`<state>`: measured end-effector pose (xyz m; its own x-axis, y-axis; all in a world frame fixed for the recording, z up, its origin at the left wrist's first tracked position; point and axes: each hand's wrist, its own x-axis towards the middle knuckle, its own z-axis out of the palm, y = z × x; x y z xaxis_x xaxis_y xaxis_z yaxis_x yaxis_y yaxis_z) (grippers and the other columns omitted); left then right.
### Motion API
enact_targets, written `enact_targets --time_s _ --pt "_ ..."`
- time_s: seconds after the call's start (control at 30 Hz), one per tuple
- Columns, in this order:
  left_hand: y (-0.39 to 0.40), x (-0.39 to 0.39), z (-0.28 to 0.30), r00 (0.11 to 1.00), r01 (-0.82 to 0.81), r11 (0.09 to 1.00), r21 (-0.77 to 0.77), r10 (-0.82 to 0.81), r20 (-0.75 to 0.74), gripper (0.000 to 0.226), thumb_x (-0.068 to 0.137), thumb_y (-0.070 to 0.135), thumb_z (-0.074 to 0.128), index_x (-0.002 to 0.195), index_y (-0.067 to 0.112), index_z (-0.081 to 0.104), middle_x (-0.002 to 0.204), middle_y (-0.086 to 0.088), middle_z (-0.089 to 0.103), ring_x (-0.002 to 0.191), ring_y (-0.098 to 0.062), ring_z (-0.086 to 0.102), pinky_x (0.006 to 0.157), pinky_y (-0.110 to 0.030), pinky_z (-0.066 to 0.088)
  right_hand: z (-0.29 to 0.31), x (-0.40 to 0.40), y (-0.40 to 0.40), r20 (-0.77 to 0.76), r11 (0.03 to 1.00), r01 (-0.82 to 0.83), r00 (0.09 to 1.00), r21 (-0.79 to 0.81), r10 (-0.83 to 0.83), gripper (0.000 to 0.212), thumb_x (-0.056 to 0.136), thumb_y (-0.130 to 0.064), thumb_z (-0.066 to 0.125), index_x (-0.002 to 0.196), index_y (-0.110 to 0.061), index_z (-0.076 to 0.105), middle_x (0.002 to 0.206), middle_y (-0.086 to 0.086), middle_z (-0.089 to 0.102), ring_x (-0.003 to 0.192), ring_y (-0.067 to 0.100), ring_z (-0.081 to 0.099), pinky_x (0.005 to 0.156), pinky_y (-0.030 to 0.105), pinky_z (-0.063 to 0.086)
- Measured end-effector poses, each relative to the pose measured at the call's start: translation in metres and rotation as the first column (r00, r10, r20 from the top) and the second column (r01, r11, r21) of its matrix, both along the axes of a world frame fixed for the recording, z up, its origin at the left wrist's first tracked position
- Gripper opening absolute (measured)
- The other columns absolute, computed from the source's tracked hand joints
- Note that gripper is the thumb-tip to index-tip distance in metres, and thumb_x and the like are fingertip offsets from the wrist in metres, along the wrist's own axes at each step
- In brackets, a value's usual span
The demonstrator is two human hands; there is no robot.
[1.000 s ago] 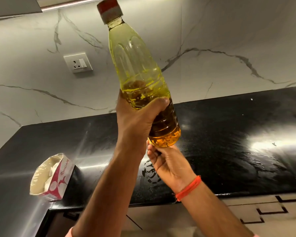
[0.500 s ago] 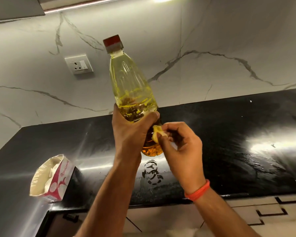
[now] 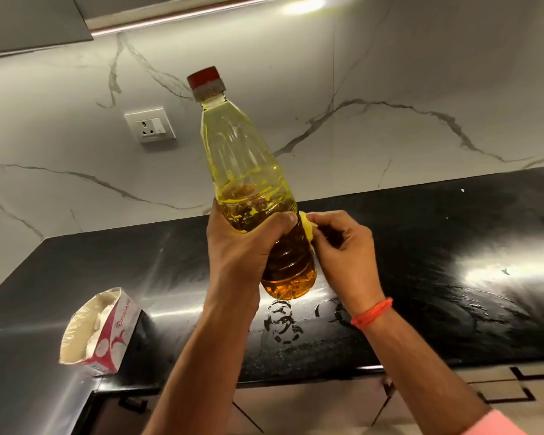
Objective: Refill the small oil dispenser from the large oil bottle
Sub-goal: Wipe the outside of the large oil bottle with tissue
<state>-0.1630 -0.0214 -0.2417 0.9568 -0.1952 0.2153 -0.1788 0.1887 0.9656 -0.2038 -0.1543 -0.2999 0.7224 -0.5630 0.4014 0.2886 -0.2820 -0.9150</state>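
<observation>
We hold the oil bottle [image 3: 248,183] up above the black counter [image 3: 437,262], tilted so that its red cap [image 3: 205,80] leans up and to the left. Our left hand [image 3: 242,249] is wrapped around the lower half of the bottle, thumb across the front. The oil fills roughly the lower part, darker amber near the base and pale yellow higher up. Our right hand [image 3: 343,246] sits just beside the bottle on its right side, fingers curled, pinching a small yellow scrap [image 3: 307,229] that lies against the bottle's wall; we cannot tell whether it is a label or a sticker. An orange band [image 3: 372,313] circles the right wrist. On the counter to the left stands an open white and red carton [image 3: 98,331]. A wall socket [image 3: 150,124] is set in the marble wall behind.
</observation>
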Motion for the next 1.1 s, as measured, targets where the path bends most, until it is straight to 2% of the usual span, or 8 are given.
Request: enact_targets --time_s 0.13,0.23,0.33,0.53,0.67,0.83,0.93,1.1 --pt "0.001 0.0 0.002 1.0 0.008 1.0 0.001 -0.008 -0.01 0.067 0.06 0.02 0.086 0.122 0.024 0.059 0.099 0.003 0.076 0.09 -0.016 0.076 0.071 -0.023 0.059 -0.003 -0.011 0.004 0.004 0.999 -0.042 0.999 0.001 0.042 0.026 0.095 -0.007 0.066 0.118 -0.015 0.072 0.105 -0.004 0.075 0.102 0.01 0.071 0.092 0.034 0.059" --pt "0.004 0.0 0.005 1.0 0.008 1.0 -0.003 -0.008 0.012 0.064 0.058 0.023 0.086 0.116 0.027 0.061 0.094 0.007 0.076 0.087 -0.012 0.076 0.068 -0.019 0.058 -0.005 -0.023 0.008 0.034 0.992 -0.124 0.992 -0.016 0.125 0.029 0.095 -0.003 0.065 0.122 -0.015 0.071 0.112 -0.002 0.073 0.11 0.014 0.068 0.095 0.041 0.058" --pt "0.006 0.001 0.005 1.0 0.013 1.0 -0.006 -0.013 0.018 0.062 0.062 0.019 0.084 0.118 0.024 0.06 0.094 0.007 0.076 0.087 -0.012 0.076 0.068 -0.019 0.057 -0.003 -0.033 0.015 0.088 0.99 -0.141 0.986 -0.021 0.142 0.03 0.092 -0.012 0.07 0.122 -0.012 0.069 0.116 0.002 0.07 0.111 0.02 0.067 0.094 0.044 0.058" --pt "0.008 -0.003 0.003 0.997 0.071 0.997 0.022 -0.071 0.017 0.073 0.06 0.018 0.085 0.127 0.013 0.057 0.106 -0.011 0.074 0.091 -0.021 0.076 0.071 -0.022 0.058 0.028 -0.03 0.015 0.224 0.992 -0.082 0.969 -0.1 0.103 0.025 0.092 -0.002 0.07 0.116 -0.008 0.071 0.11 0.0 0.072 0.105 0.015 0.07 0.091 0.029 0.058" --pt "0.005 -0.008 -0.007 0.993 0.12 0.991 0.058 -0.121 0.007 0.079 0.053 0.026 0.087 0.126 0.017 0.059 0.104 -0.009 0.075 0.091 -0.023 0.076 0.071 -0.024 0.059 0.057 -0.016 0.004 0.274 0.991 -0.021 0.96 -0.132 0.057 0.024 0.092 -0.002 0.071 0.116 -0.006 0.07 0.109 -0.001 0.072 0.103 0.007 0.069 0.09 0.02 0.055" --pt "0.001 -0.011 -0.019 0.991 0.133 0.98 0.149 -0.136 0.009 0.076 0.052 0.033 0.09 0.121 0.032 0.058 0.102 0.004 0.076 0.091 -0.016 0.076 0.072 -0.025 0.06 0.082 -0.003 -0.004 0.268 0.976 0.051 0.963 -0.213 0.009 0.014 0.092 -0.004 0.071 0.106 -0.002 0.074 0.099 0.006 0.075 0.094 0.014 0.072 0.087 0.034 0.06" --pt "0.001 -0.009 -0.02 0.993 0.119 0.981 0.151 -0.12 -0.006 0.08 0.052 0.032 0.091 0.125 0.029 0.057 0.103 0.003 0.076 0.092 -0.016 0.076 0.072 -0.023 0.06 0.086 -0.005 0.003 0.288 0.954 0.07 0.958 -0.293 0.018 0.016 0.095 -0.003 0.068 0.11 -0.003 0.074 0.104 0.007 0.075 0.099 0.015 0.071 0.088 0.035 0.06" --pt "0.005 -0.004 -0.023 0.993 0.111 0.98 0.165 -0.115 0.014 0.071 0.062 0.018 0.09 0.126 0.023 0.059 0.105 -0.003 0.076 0.094 -0.02 0.076 0.078 -0.032 0.062 0.069 -0.019 0.011 0.315 0.899 0.115 0.949 -0.423 0.027 0.019 0.093 -0.002 0.071 0.112 -0.002 0.073 0.11 0.007 0.072 0.105 0.013 0.069 0.09 0.034 0.059"
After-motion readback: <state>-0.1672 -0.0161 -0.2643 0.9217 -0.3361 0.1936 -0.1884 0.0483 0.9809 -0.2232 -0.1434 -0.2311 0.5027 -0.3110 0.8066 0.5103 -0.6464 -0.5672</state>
